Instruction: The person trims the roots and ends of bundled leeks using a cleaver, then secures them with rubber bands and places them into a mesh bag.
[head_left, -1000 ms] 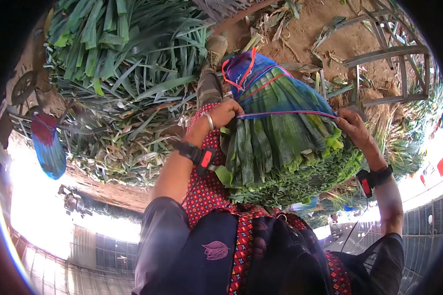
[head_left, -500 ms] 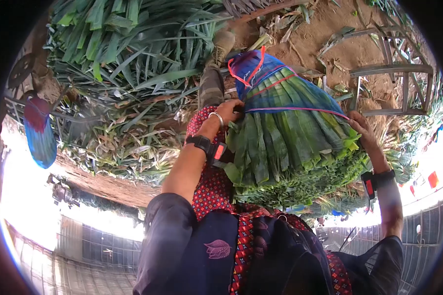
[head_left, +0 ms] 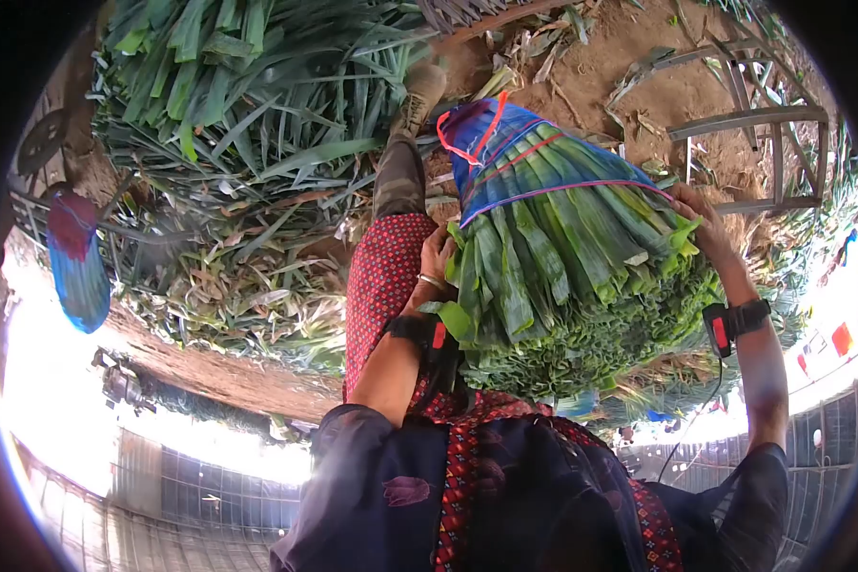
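A large bundle of long, flat green leaves (head_left: pixel 534 272), looking like leek or garlic tops, lies in front of me with cut ends toward my body. A blue mesh bag (head_left: pixel 505 181) with a pink hem covers its far part; a red cord shows at the bag's far end. At the bundle's left side my left hand (head_left: pixel 436 255) is curled by the hem's left end, fingertips partly hidden by leaves. On the opposite side my right hand (head_left: pixel 702 217) has its fingers closed at the hem's right end.
A big pile of green leaves (head_left: pixel 257 95) lies at the upper left, with loose trimmings (head_left: pixel 229 286) below it. Metal frames (head_left: pixel 753 122) stand at the upper right on brown soil. Another blue mesh bag (head_left: pixel 78 276) hangs at far left. My boot (head_left: pixel 422 91) is beyond the bundle.
My left hand has moved down toward my body along the bundle, and the hem's left end sits lower. My right hand and the hem's right end have shifted slightly up.
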The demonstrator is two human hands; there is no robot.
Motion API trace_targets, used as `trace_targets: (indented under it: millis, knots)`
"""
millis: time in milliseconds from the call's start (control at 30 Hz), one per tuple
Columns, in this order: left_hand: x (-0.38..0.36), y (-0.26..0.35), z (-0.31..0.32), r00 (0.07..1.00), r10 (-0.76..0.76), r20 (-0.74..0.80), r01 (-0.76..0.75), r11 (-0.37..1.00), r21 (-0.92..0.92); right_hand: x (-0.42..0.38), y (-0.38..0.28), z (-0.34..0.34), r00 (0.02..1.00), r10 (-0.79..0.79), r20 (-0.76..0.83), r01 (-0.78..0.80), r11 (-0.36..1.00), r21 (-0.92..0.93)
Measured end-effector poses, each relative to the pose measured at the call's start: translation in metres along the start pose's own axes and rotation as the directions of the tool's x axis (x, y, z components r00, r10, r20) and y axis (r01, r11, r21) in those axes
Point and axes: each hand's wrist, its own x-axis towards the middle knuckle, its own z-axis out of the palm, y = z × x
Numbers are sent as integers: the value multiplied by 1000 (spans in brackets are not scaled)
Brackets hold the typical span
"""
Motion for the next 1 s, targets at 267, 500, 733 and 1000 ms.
trace_targets:
  millis: [267, 500, 733, 1000]
  knots:
    - [-75, 36, -2, 982, 104, 158, -169, 861, 480, 3, -7, 4, 999, -43, 9, 44, 997, -58]
    - [-106, 20, -8, 961, 65, 271, -221, 769, 600, -6, -8, 17, 983, -176, -48, 174, 984, -35]
    - [-59, 187, -19, 767, -496, 406, -269, 326, 906, -52, -26, 75, 960, -133, -248, 97, 984, -152]
    - [93, 216, 300, 408, -511, 756, -870, 34, 493, -84, -18, 156, 643, -382, -664, 311, 922, -229]
